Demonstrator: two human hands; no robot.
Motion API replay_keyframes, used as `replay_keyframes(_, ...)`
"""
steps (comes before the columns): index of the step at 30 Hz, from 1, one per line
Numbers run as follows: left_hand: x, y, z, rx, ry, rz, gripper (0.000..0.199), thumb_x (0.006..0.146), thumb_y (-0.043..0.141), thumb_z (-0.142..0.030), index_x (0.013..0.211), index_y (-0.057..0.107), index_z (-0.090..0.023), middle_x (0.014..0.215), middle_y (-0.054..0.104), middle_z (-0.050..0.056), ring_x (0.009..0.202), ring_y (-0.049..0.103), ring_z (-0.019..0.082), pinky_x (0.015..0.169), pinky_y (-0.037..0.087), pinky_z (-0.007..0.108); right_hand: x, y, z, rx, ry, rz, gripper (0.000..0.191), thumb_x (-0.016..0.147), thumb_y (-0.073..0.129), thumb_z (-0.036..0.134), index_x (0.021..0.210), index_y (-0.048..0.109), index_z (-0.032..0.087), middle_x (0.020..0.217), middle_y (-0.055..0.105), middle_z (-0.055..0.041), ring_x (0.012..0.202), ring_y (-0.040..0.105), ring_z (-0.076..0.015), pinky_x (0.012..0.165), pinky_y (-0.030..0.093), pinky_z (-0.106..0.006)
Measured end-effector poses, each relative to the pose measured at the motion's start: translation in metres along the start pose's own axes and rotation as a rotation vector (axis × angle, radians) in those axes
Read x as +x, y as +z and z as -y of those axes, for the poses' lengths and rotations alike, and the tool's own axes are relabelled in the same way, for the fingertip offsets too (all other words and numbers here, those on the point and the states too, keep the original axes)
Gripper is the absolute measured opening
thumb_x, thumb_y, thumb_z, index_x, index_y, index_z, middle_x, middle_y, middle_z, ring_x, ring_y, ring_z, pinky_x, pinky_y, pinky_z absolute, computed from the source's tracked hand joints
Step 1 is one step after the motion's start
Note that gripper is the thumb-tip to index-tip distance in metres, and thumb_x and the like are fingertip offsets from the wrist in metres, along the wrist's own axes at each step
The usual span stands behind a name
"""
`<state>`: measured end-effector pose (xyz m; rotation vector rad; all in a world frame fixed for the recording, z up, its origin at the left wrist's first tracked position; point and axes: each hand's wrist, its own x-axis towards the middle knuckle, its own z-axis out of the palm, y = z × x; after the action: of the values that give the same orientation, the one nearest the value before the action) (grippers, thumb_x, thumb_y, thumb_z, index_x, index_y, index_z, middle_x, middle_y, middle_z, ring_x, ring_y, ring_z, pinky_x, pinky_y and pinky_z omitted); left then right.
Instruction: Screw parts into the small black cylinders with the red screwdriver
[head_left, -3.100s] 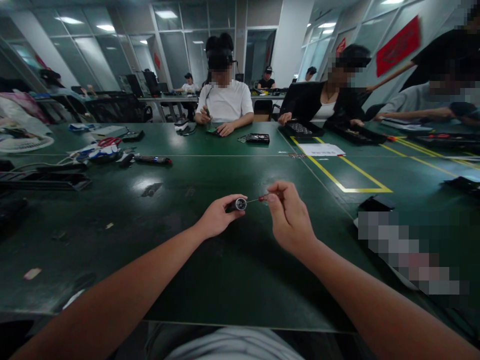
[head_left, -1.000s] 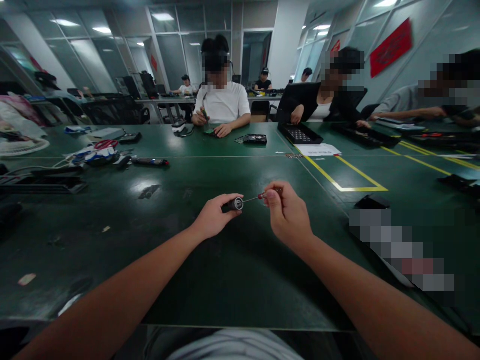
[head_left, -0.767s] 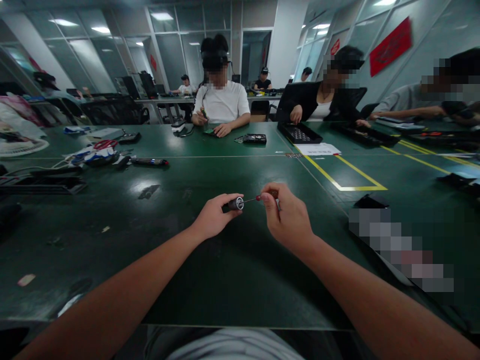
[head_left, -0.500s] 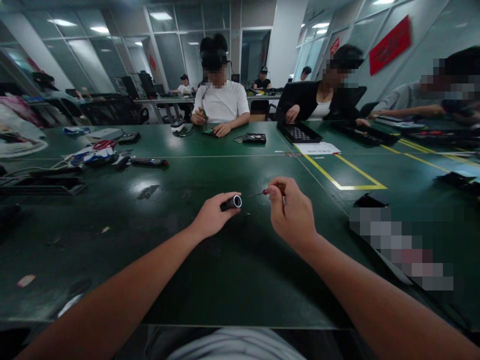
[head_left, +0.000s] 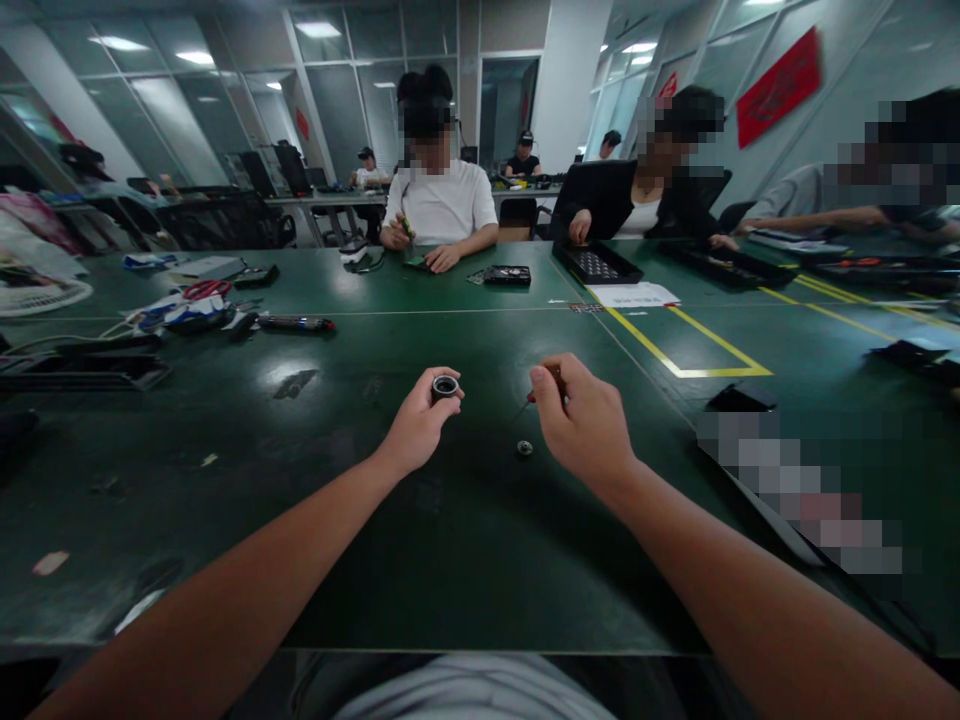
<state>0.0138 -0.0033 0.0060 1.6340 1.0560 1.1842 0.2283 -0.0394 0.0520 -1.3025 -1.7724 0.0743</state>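
Note:
My left hand [head_left: 417, 421] is wrapped round a short black cylinder [head_left: 445, 387], its round open end facing up toward me. To its right, my right hand [head_left: 581, 415] grips a thin screwdriver [head_left: 532, 398] with a red collar, its shaft slanting down to the left. Most of the handle is hidden by the fingers. A small round metal part [head_left: 524, 448] lies on the green table [head_left: 480, 560], below the screwdriver and between my hands, touched by neither.
At the left are a black pen-like tool [head_left: 296, 323], red-handled scissors [head_left: 207, 289] and cables. A black tray [head_left: 598, 265] and white paper [head_left: 636, 295] lie ahead, near seated people. A blurred-out item [head_left: 795, 490] is at the right.
The cylinder in my left hand has moved left and turned its opening upward. The screwdriver now points more downward. A small round metal part now shows on the table between my hands.

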Motion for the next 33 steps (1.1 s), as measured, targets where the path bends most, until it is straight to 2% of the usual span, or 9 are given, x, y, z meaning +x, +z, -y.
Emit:
replay_keyframes(3, -0.002, -0.001, -0.005, 0.07, 0.006, 0.0, 0.022, 0.088, 0.065, -0.03, 0.105, 0.057, -0.02, 0.091, 0.061, 0.001, 0.081, 0.059, 0.016, 0.078, 0.048, 0.031, 0.001, 0.0, -0.001, -0.011, 0.021, -0.002, 0.026, 0.101, 0.046, 0.041, 0.087, 0.059, 0.022, 0.065, 0.064, -0.0008, 0.055, 0.056, -0.0161, 0.056, 0.035, -0.031)
replay_keyframes(7, -0.006, 0.003, -0.018, 0.253, -0.018, 0.051, 0.029, 0.087, 0.068, -0.047, 0.096, 0.061, -0.02, 0.084, 0.062, 0.0, 0.074, 0.058, 0.017, 0.069, 0.045, 0.03, 0.001, 0.0, -0.002, 0.015, 0.019, -0.064, 0.02, 0.1, 0.047, 0.037, 0.097, 0.059, 0.022, 0.079, 0.068, -0.0041, 0.067, 0.061, -0.0194, 0.062, 0.04, -0.033)
replay_keyframes(11, -0.008, 0.016, -0.034, 0.441, 0.069, 0.224, 0.021, 0.086, 0.072, -0.037, 0.102, 0.068, -0.022, 0.099, 0.07, 0.003, 0.09, 0.064, 0.022, 0.08, 0.049, 0.034, 0.001, 0.0, -0.002, 0.051, -0.009, -0.128, 0.017, 0.101, 0.046, 0.034, 0.104, 0.058, 0.022, 0.092, 0.07, -0.0073, 0.082, 0.064, -0.0229, 0.071, 0.045, -0.037)
replay_keyframes(13, -0.008, 0.025, -0.037, 0.498, 0.107, 0.314, 0.021, 0.087, 0.07, -0.029, 0.106, 0.071, -0.023, 0.105, 0.072, 0.005, 0.097, 0.066, 0.024, 0.088, 0.049, 0.037, 0.002, 0.001, -0.003, 0.065, -0.01, -0.141, 0.017, 0.101, 0.046, 0.035, 0.105, 0.058, 0.023, 0.093, 0.07, -0.0075, 0.084, 0.065, -0.0235, 0.074, 0.046, -0.038)
replay_keyframes(15, -0.006, 0.034, -0.038, 0.543, 0.114, 0.391, 0.023, 0.087, 0.067, -0.025, 0.109, 0.072, -0.022, 0.108, 0.073, 0.006, 0.098, 0.067, 0.025, 0.088, 0.051, 0.038, 0.002, 0.0, -0.003, 0.066, -0.006, -0.142, 0.017, 0.101, 0.046, 0.035, 0.105, 0.057, 0.023, 0.093, 0.071, -0.0076, 0.084, 0.065, -0.0238, 0.075, 0.047, -0.039)
replay_keyframes(19, 0.001, 0.049, -0.035, 0.626, 0.102, 0.517, 0.025, 0.086, 0.066, -0.025, 0.11, 0.073, -0.024, 0.102, 0.074, 0.007, 0.088, 0.068, 0.026, 0.079, 0.052, 0.037, 0.002, 0.0, -0.002, 0.071, -0.018, -0.128, 0.017, 0.101, 0.045, 0.034, 0.104, 0.057, 0.023, 0.093, 0.07, -0.0079, 0.084, 0.065, -0.024, 0.074, 0.047, -0.039)
replay_keyframes(24, 0.014, 0.06, -0.031, 0.717, 0.069, 0.54, 0.022, 0.078, 0.079, -0.033, 0.098, 0.075, -0.024, 0.076, 0.069, 0.004, 0.066, 0.062, 0.024, 0.067, 0.048, 0.036, 0.002, -0.001, -0.001, 0.08, -0.034, -0.119, 0.015, 0.102, 0.045, 0.034, 0.101, 0.057, 0.023, 0.091, 0.07, -0.0068, 0.083, 0.065, -0.0229, 0.074, 0.047, -0.038)
replay_keyframes(29, 0.021, 0.057, -0.031, 0.81, 0.089, 0.653, 0.014, 0.082, 0.076, -0.034, 0.092, 0.074, -0.024, 0.08, 0.07, 0.004, 0.067, 0.062, 0.023, 0.067, 0.045, 0.034, 0.001, -0.001, 0.0, 0.082, -0.031, -0.104, 0.015, 0.102, 0.046, 0.033, 0.101, 0.057, 0.023, 0.09, 0.069, -0.006, 0.081, 0.065, -0.022, 0.072, 0.046, -0.036)
replay_keyframes(33, 0.021, 0.042, -0.029, 0.788, 0.088, 0.628, 0.018, 0.083, 0.073, -0.039, 0.092, 0.074, -0.024, 0.082, 0.071, 0.005, 0.068, 0.063, 0.023, 0.069, 0.046, 0.034, 0.0, -0.001, 0.0, 0.092, -0.037, -0.083, 0.015, 0.102, 0.046, 0.033, 0.102, 0.057, 0.022, 0.089, 0.069, -0.0056, 0.08, 0.065, -0.0212, 0.071, 0.046, -0.035)
